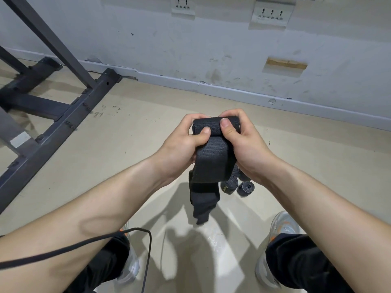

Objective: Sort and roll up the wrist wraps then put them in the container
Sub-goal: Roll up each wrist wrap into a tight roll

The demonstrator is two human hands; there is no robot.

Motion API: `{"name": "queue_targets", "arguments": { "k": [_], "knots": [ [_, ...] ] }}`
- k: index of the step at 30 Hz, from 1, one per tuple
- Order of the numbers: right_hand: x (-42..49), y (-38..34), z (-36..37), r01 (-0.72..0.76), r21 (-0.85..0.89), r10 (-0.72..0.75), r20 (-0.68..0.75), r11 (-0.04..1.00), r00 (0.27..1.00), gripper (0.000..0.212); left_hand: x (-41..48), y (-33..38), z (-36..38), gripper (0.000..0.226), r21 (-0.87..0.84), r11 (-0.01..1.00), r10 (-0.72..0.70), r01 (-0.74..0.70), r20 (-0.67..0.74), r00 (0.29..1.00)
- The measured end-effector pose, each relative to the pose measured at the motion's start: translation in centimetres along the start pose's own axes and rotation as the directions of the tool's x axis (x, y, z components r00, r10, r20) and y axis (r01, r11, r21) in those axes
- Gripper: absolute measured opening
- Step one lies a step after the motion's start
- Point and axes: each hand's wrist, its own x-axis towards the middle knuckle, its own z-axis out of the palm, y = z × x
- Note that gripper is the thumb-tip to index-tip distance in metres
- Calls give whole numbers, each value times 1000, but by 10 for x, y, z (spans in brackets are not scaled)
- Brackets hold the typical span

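A black woven wrist wrap [211, 159] sat between my two hands, held up off the floor. Its upper end was turned into a short, tight roll [211, 126]. The rest of the strap ran down from the grip toward me, its loose tail [201, 206] dangling free below my wrists.

My left hand [177, 144] curled around the left end of the roll, thumb pressed on its face. My right hand [247, 149] curled around the right end, thumb pressed down beside the other. Both hands were closed firmly on the wrap, I judged to keep the coil tight and its edges square while the hanging strap fed in.

Directly beneath the grip, partly hidden by the strap and my right wrist, several finished rolled wraps [246, 188] lay clustered on the pale floor [127, 134], probably parked there to go in together. I saw no container anywhere in view.

Beyond the grip and to its left stood a dark metal rack frame [59, 127]. Past the grip rose a scuffed grey wall [211, 49] with power sockets [271, 14]. Nearest me were my grey and orange shoes [283, 223] and a black cable [84, 243] crossing my left forearm.
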Motion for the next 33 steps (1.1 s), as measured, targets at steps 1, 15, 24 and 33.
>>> {"name": "queue_targets", "arguments": {
  "k": [1,15,24,33],
  "knots": [
    [-1,0,-1,18,-6,-18,7,1000,1000,11,0,1,2,30,-62,998,-35,34,-3,999],
    [2,2,3,-166,83,165,23,983,986,59,5,-1,-5,19,64,994,89,-85,-79,993],
    [0,3,-1,-89,26,89,-8,996,996,21,6,-5,-10,53,24,998,66,-64,-85,994],
    [-3,0,-1,-55,105,50,50,993,997,21,7,-3,-6,27,54,994,96,-93,-50,994]
  ]
}}
